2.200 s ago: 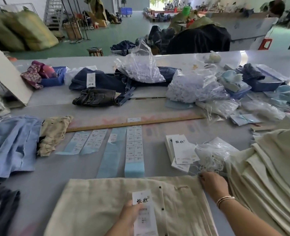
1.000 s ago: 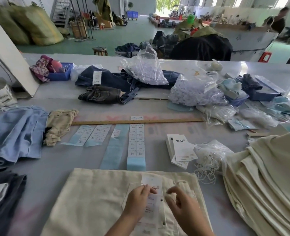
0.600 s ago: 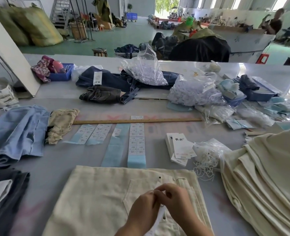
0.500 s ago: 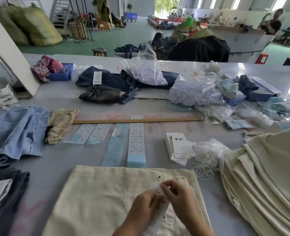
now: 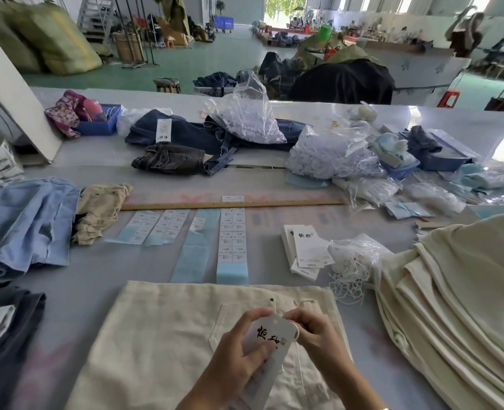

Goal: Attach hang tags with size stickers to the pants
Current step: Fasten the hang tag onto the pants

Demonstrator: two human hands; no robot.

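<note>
**Tag meets trousers on a crowded bench**

A grey table (image 5: 76,279) runs wide, its far half heaped with jeans (image 5: 185,134) and plastic bags (image 5: 330,155). Cream pants (image 5: 156,335) lie flat at the near edge, a stack (image 5: 452,285) of more crowding their right side; bare table opens to their left. Sticker strips (image 5: 233,241) lie just beyond, below a ruler (image 5: 230,205). The left hand (image 5: 238,350) curls round a hang tag (image 5: 270,347) over the pants; the right hand (image 5: 315,332) pinches at the tag's top corner, where a white string (image 5: 299,365) hangs.
</note>
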